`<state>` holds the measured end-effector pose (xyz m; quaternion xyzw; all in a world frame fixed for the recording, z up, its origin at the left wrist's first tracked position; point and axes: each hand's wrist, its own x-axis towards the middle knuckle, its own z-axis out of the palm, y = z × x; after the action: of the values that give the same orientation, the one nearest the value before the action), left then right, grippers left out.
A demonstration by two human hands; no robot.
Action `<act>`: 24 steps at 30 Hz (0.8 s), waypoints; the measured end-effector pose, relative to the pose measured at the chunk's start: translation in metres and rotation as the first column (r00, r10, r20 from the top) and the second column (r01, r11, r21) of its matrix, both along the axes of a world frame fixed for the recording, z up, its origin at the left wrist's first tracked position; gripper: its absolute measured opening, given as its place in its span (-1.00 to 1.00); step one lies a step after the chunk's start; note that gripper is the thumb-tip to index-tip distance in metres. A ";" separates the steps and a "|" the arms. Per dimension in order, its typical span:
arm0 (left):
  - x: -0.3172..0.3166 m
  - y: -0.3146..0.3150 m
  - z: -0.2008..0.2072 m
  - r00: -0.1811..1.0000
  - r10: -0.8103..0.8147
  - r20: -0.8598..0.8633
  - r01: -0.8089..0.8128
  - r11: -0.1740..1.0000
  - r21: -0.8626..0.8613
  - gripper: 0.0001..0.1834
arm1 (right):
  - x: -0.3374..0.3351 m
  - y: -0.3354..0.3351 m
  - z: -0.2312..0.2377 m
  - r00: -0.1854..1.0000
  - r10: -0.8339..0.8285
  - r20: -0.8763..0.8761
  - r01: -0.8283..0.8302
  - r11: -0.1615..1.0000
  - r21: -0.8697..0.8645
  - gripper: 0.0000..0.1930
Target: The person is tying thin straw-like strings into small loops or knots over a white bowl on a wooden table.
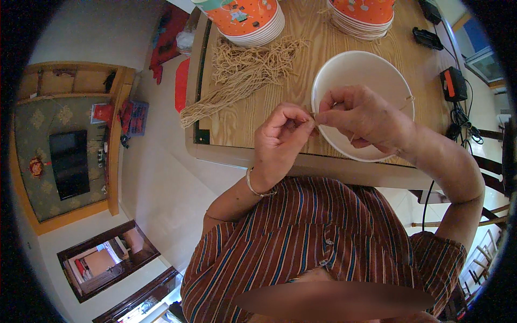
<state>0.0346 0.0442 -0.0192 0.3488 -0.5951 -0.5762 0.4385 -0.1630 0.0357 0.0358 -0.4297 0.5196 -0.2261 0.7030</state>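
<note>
My left hand (pixel 283 137) and my right hand (pixel 363 116) meet at the left rim of a white paper bucket (pixel 363 59). The fingers of both are pinched together on a thin tan cord (pixel 313 115), which my fingertips mostly hide. Another bit of cord (pixel 411 99) shows at the bucket's right rim. The bucket stands on the table near its front edge, its open mouth facing up. To the left lies a loose bundle of tan cords (pixel 239 81), tangled at the far end and straighter toward the table's corner.
Two stacks of orange patterned paper buckets, a left stack (pixel 247 21) and a right stack (pixel 363 13), stand along the far side of the wooden table (pixel 231 129). A black and orange boxy device (pixel 453 84) with coiled black cables (pixel 463 126) lies at the right edge.
</note>
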 end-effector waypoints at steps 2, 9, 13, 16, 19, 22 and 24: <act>-0.001 0.000 0.001 1.000 -0.012 -0.009 0.012 1.000 -0.006 -0.88 | 0.000 0.000 0.001 0.999 0.012 -0.041 -0.011 1.000 0.006 -0.88; -0.001 0.001 0.000 0.990 0.057 0.130 -0.034 0.984 -0.173 -0.84 | 0.000 0.001 -0.004 0.998 0.030 -0.051 -0.033 0.997 -0.068 -0.89; 0.001 0.002 0.000 0.963 0.128 0.235 -0.055 0.954 -0.296 -0.83 | -0.002 -0.001 -0.004 0.997 0.068 -0.046 -0.072 0.993 -0.096 -0.91; 0.000 0.000 0.000 0.957 0.156 0.246 -0.037 0.903 -0.429 -0.83 | -0.001 -0.001 -0.008 0.997 0.074 -0.024 -0.077 0.986 -0.146 -0.92; 0.000 0.001 0.001 0.961 0.154 0.230 -0.051 0.915 -0.400 -0.82 | -0.004 -0.001 -0.014 0.996 0.069 0.049 -0.060 0.986 -0.156 -0.89; 0.002 0.003 0.004 0.982 0.101 0.162 -0.061 0.970 -0.233 -0.83 | -0.004 -0.002 -0.015 0.984 0.034 0.175 -0.014 0.993 -0.115 -0.89; 0.001 0.002 0.006 0.986 0.093 0.137 -0.065 0.979 -0.193 -0.84 | -0.004 -0.002 -0.015 0.980 0.026 0.196 -0.008 0.996 -0.091 -0.88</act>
<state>0.0361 0.0460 -0.0134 0.3704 -0.6628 -0.4726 0.4473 -0.1672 0.0338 0.0208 -0.4408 0.4330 -0.2847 0.7329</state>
